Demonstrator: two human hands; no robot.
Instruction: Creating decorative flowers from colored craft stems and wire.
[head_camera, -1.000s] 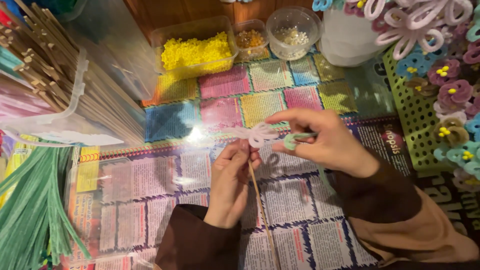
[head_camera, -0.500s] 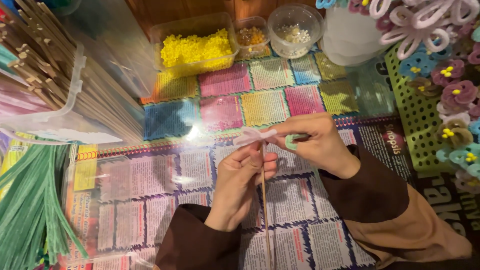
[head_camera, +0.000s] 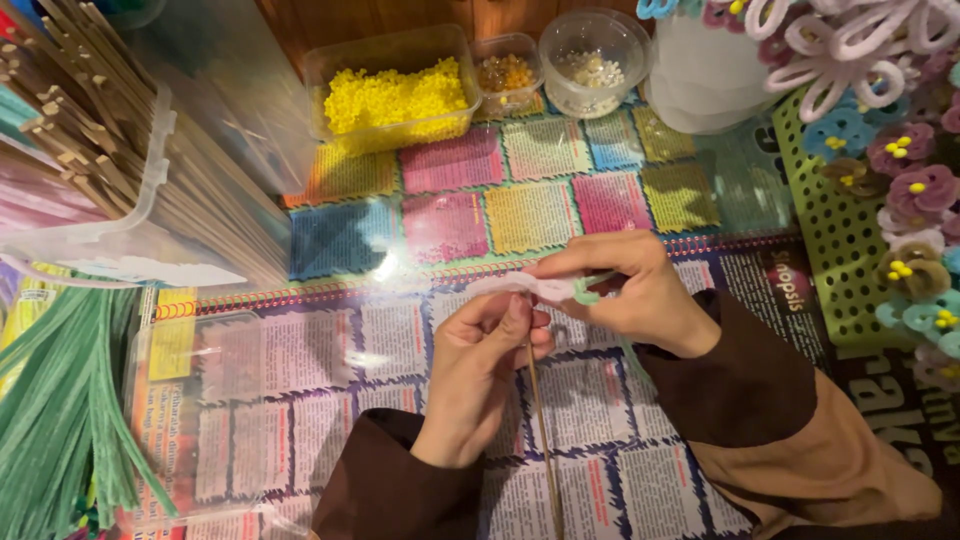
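Observation:
My left hand (head_camera: 482, 372) pinches a thin wooden stick (head_camera: 543, 455) upright near its top, just under a small pale pink fuzzy-wire flower (head_camera: 520, 287). My right hand (head_camera: 625, 288) grips the flower head and a green fuzzy wire (head_camera: 590, 291) at the stick's top. Both hands meet over the middle of the printed, plastic-covered table mat (head_camera: 300, 360). Dark brown sleeves cover both wrists.
A clear tub of wooden sticks (head_camera: 90, 170) stands at left, green fuzzy wires (head_camera: 60, 430) below it. At the back sit a tub of yellow beads (head_camera: 395, 95) and two small bead cups (head_camera: 590, 60). Finished flowers on a green grid rack (head_camera: 900, 180) fill the right.
Both hands have shifted slightly right and nearer together. The flower on the stick has turned between the fingers, and the stick stands more upright.

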